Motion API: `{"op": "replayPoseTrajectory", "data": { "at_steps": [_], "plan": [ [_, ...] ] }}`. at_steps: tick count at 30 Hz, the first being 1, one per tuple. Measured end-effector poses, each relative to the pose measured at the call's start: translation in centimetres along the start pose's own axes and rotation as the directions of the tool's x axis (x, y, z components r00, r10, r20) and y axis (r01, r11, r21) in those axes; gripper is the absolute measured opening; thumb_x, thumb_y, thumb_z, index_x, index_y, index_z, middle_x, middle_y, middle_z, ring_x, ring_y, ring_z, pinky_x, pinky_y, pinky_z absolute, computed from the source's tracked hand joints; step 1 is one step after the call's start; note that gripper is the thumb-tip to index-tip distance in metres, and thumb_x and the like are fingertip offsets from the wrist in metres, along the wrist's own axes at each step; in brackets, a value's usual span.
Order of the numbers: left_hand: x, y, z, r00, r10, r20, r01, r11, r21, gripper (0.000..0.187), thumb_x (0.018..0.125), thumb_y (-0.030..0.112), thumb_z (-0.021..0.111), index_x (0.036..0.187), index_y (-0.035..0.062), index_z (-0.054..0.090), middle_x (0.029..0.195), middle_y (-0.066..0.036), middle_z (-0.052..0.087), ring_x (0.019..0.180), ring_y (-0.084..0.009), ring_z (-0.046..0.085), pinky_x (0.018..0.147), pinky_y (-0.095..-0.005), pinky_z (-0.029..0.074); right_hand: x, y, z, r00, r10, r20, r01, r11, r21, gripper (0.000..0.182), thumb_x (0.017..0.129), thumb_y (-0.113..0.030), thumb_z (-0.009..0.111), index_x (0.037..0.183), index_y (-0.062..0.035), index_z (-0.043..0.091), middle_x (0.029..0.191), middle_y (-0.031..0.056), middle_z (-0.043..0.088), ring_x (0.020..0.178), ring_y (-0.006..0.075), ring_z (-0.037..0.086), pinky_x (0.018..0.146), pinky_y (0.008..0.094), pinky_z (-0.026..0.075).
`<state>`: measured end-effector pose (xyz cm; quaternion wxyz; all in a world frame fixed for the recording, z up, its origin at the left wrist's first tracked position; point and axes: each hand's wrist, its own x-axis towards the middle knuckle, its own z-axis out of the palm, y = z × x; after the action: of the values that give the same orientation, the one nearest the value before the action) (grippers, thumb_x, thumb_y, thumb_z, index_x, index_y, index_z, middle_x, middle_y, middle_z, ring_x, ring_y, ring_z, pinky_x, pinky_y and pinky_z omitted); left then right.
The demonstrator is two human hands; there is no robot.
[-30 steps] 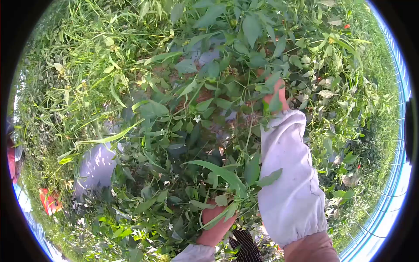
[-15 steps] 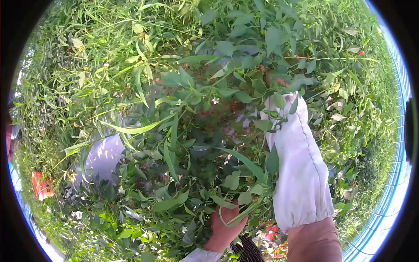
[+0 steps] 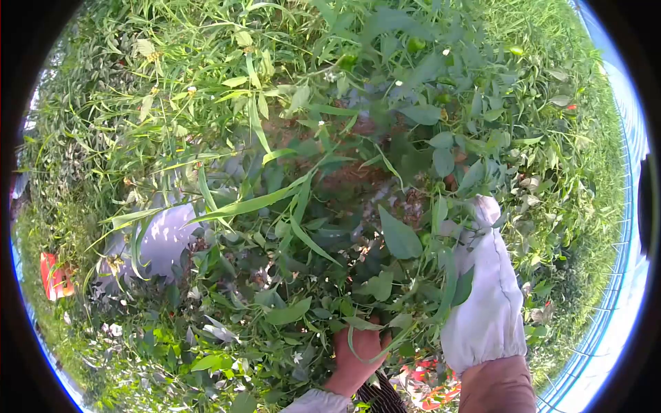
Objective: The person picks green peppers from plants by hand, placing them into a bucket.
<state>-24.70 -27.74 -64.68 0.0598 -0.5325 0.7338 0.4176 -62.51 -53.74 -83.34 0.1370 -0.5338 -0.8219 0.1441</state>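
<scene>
Lower and nearer the left hand than before, the right hand has shifted among the pepper plant's foliage. Closest to the wearer, dark striped cloth shows beside the left hand, whose fingers are partly curled at the base of the pepper plant; what they hold, if anything, cannot be told. White sleeve lies along the plant's right side. Leaves cover the right fingers, so their opening and hold cannot be told. Pale sheeting lies left of the plant, with a red-orange object farther left.
</scene>
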Motion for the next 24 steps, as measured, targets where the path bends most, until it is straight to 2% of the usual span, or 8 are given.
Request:
{"op": "replayPoseTrajectory", "data": {
  "at_steps": [2, 5, 8, 9, 10, 16, 18, 24],
  "plan": [
    [0.2, -0.1, -0.1, 0.987, 0.063, -0.147, -0.064, 0.998, -0.001, 0.043, 0.078, 0.039, 0.066, 0.106, 0.0073, 0.061, 0.101, -0.015, 0.061, 0.087, -0.0323, 0.062, 0.066, -0.0496, 0.048, -8.2, 1.2, 0.4, 0.986, -0.075, 0.148, 0.069, 0.997, 0.046, 0.022, 0.090, -0.027, 0.060, 0.091, -0.0048, 0.063, 0.075, 0.0046, 0.061, 0.059, 0.0175, 0.056, 0.054, 0.0328, 0.048],
    [-0.1, 0.1, -0.1, 0.989, 0.079, -0.121, -0.068, 0.993, 0.097, 0.046, 0.076, 0.038, 0.067, 0.111, 0.0081, 0.060, 0.107, -0.016, 0.057, 0.095, -0.0336, 0.059, 0.068, -0.0512, 0.046, -4.8, 4.5, -2.6, 0.912, -0.192, 0.362, 0.151, 0.979, 0.137, 0.022, 0.090, -0.028, 0.060, 0.091, -0.0055, 0.063, 0.075, 0.0045, 0.060, 0.059, 0.0177, 0.056, 0.054, 0.0328, 0.048],
    [-0.4, -0.3, 1.1, 0.991, 0.076, -0.106, -0.071, 0.996, 0.051, 0.046, 0.077, 0.039, 0.066, 0.111, 0.0090, 0.060, 0.112, -0.017, 0.054, 0.103, -0.0341, 0.054, 0.073, -0.0521, 0.045, -6.7, 3.3, -3.2, 0.845, -0.246, 0.475, 0.178, 0.967, 0.184, 0.023, 0.090, -0.029, 0.060, 0.091, -0.0060, 0.063, 0.074, 0.0044, 0.060, 0.058, 0.0178, 0.056, 0.054, 0.0327, 0.047],
    [-0.6, -0.5, 1.6, 0.991, 0.076, -0.114, -0.070, 0.996, 0.058, 0.046, 0.077, 0.039, 0.066, 0.111, 0.0090, 0.060, 0.112, -0.017, 0.054, 0.103, -0.0341, 0.054, 0.073, -0.0521, 0.045, 1.6, 5.8, -4.9, 0.819, -0.261, 0.511, 0.183, 0.963, 0.200, 0.023, 0.089, -0.029, 0.060, 0.091, -0.0062, 0.063, 0.074, 0.0044, 0.060, 0.058, 0.0178, 0.056, 0.053, 0.0326, 0.047],
    [-0.7, -0.6, 2.1, 0.985, 0.095, -0.144, -0.089, 0.995, 0.045, 0.048, 0.074, 0.039, 0.068, 0.110, 0.0078, 0.061, 0.109, -0.017, 0.055, 0.099, -0.0350, 0.055, 0.073, -0.0517, 0.045, -10.3, 1.6, -3.3, 0.790, -0.277, 0.547, 0.185, 0.958, 0.218, 0.023, 0.089, -0.029, 0.060, 0.091, -0.0064, 0.063, 0.074, 0.0044, 0.060, 0.058, 0.0178, 0.056, 0.053, 0.0326, 0.047],
    [-0.1, 0.3, 0.4, 0.991, 0.058, -0.119, -0.056, 0.998, 0.023, 0.048, 0.071, 0.037, 0.070, 0.108, 0.0084, 0.062, 0.102, -0.016, 0.056, 0.089, -0.0341, 0.057, 0.072, -0.0508, 0.045, -8.3, 5.1, -7.5, 0.600, -0.379, 0.704, 0.187, 0.923, 0.338, 0.024, 0.089, -0.031, 0.060, 0.091, -0.0075, 0.062, 0.073, 0.0042, 0.059, 0.058, 0.0179, 0.055, 0.053, 0.0324, 0.047],
    [-0.2, 0.3, 0.2, 0.988, 0.063, -0.144, -0.064, 0.998, -0.003, 0.047, 0.071, 0.036, 0.070, 0.108, 0.0087, 0.063, 0.100, -0.016, 0.056, 0.088, -0.0336, 0.057, 0.072, -0.0512, 0.045, -3.3, 5.8, -8.1, 0.529, -0.413, 0.742, 0.183, 0.909, 0.375, 0.024, 0.089, -0.032, 0.060, 0.091, -0.0078, 0.062, 0.073, 0.0042, 0.059, 0.057, 0.0179, 0.055, 0.052, 0.0324, 0.047],
    [-0.5, 0.5, -0.2, 0.999, 0.038, -0.030, -0.037, 0.999, 0.016, 0.049, 0.074, 0.040, 0.066, 0.113, 0.0110, 0.061, 0.095, -0.014, 0.056, 0.085, -0.0335, 0.059, 0.068, -0.0521, 0.043, -2.8, 3.8, -8.4, 0.310, -0.506, 0.805, 0.193, 0.862, 0.468, 0.025, 0.088, -0.034, 0.060, 0.091, -0.0090, 0.062, 0.072, 0.0040, 0.058, 0.057, 0.0180, 0.055, 0.052, 0.0322, 0.046]
  ]
}}
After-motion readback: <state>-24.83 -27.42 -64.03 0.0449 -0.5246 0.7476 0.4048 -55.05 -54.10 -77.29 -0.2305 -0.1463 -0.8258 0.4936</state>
